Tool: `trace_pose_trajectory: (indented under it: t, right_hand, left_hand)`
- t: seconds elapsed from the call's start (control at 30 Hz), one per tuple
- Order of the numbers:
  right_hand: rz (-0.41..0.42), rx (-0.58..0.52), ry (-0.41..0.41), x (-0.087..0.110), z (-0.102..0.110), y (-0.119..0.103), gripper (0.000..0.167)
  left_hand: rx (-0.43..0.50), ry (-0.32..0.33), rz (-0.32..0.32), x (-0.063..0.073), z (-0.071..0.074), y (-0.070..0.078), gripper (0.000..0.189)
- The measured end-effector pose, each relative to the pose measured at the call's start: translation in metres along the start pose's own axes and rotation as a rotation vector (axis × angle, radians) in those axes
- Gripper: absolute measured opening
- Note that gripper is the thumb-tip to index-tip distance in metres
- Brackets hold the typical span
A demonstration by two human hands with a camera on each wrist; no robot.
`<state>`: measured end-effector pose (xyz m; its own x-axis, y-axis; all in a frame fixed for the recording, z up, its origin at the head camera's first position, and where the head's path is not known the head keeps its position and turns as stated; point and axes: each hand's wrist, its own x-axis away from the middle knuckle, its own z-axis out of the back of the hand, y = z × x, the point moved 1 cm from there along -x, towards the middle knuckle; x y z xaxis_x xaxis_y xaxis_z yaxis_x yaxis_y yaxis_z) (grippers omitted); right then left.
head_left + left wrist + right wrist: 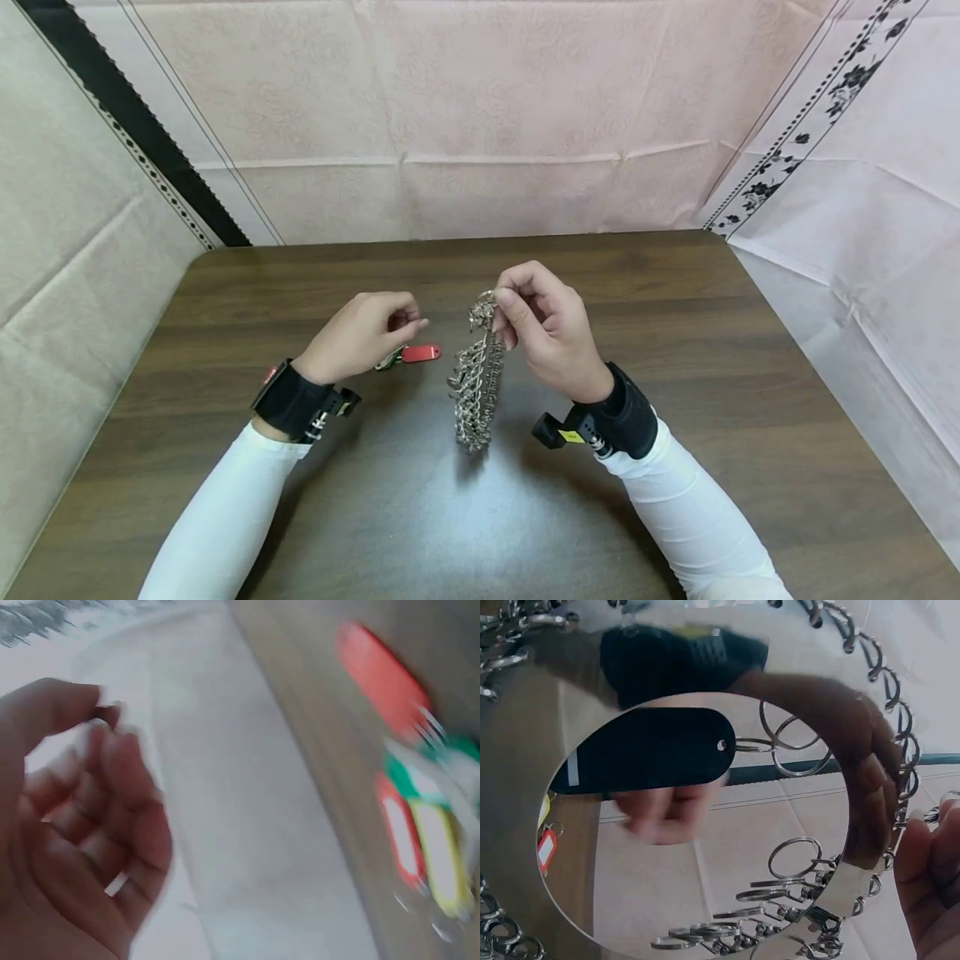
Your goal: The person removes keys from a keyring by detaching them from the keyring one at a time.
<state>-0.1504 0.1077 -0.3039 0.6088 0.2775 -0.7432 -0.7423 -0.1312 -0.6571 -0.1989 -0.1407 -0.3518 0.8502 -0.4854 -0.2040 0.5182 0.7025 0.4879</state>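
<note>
My right hand (546,329) pinches the upper edge of a shiny metal key ring hoop (477,383), which hangs tilted above the table. Small split rings line its rim in the right wrist view, where the right fingertips (934,874) touch the edge. A dark key tag (649,748) on a split ring shows across the hoop's opening; what it hangs from is unclear. My left hand (369,332) hovers left of the hoop, apart from it. Its fingers (127,769) bend loosely in the blurred left wrist view, with nothing clearly held.
Beneath the left hand, a red key tag (422,353) lies on the brown wooden table (360,517). Beside it, the left wrist view shows green, red-framed and yellow key tags (441,859). Pale patterned cloth (487,117) stands behind and along both sides.
</note>
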Motion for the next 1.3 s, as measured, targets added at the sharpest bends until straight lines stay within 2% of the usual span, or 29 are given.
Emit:
trace_pose_trajectory:
  t: [0.1,0.17,0.23,0.33,0.47,0.63,0.77,0.97,1.17,1.3]
  right_hand:
    - [-0.004,-0.001,-0.002,0.0,0.0,0.0,0.039]
    - [-0.009,-0.003,-0.002,0.0,0.0,0.0,0.038]
    - [-0.014,-0.004,-0.002,0.0,0.0,0.001,0.038]
    - [-0.019,-0.006,-0.005,0.0,0.0,0.001,0.037]
    - [-0.02,-0.008,-0.016,0.0,0.0,0.001,0.036]
    - [-0.022,-0.011,-0.027,0.0,-0.001,0.002,0.036]
    - [-0.024,-0.017,-0.032,0.0,-0.001,0.002,0.036]
    - [-0.026,-0.012,-0.014,-0.001,-0.001,0.0,0.034]
    - [-0.027,-0.023,0.004,-0.001,0.001,0.001,0.038]
    - [-0.022,-0.026,0.015,-0.002,0.002,0.001,0.041]
  left_hand:
    - [0.133,0.062,-0.149,0.004,0.003,0.022,0.005]
    - [0.209,0.086,-0.236,0.007,0.005,0.035,0.001]
    - [0.266,0.09,-0.306,0.011,0.006,0.045,0.007]
    - [0.307,0.06,-0.381,0.016,0.007,0.058,0.018]
    - [0.292,0.013,-0.432,0.019,0.005,0.066,0.031]
    - [0.232,0.01,-0.456,0.019,0.003,0.065,0.021]
    - [0.219,0.005,-0.456,0.019,0.004,0.064,0.015]
    - [0.231,0.004,-0.446,0.019,0.011,0.059,0.007]
    - [0.253,0.016,-0.439,0.017,0.014,0.056,0.008]
    - [0.286,0.006,-0.387,0.017,0.016,0.055,0.009]
